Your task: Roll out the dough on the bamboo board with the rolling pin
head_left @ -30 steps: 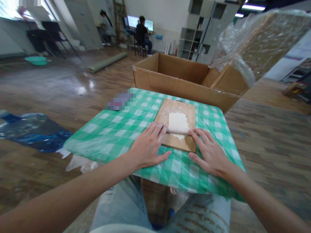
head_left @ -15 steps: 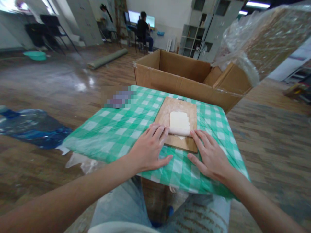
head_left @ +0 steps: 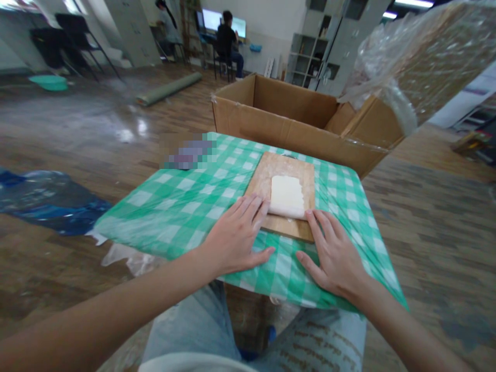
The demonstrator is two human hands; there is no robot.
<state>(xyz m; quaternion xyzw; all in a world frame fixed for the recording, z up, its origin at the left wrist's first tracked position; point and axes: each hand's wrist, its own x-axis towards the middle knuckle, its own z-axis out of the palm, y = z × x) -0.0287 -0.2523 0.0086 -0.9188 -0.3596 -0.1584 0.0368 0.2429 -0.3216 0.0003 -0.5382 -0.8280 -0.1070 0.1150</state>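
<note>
A folded slab of pale dough [head_left: 287, 196] lies on a wooden cutting board [head_left: 284, 170] on a small table with a green-and-white checked cloth [head_left: 186, 206]. My left hand [head_left: 236, 235] lies flat with fingers stretched out, its fingertips at the dough's near left corner. My right hand [head_left: 335, 253] is also flat and spread, fingertips at the board's near right edge beside the dough. Neither hand holds anything.
An open cardboard box [head_left: 294, 121] stands right behind the table. A plastic-wrapped board [head_left: 418, 62] juts in at the upper right. A blue plastic sheet [head_left: 46, 201] lies on the wooden floor at left. Two people sit at screens [head_left: 227, 44] far back.
The rolled near edge of the dough has been folded forward, so the thin sheet is now a thicker compact slab. Both hands stay flat at its near edge.
</note>
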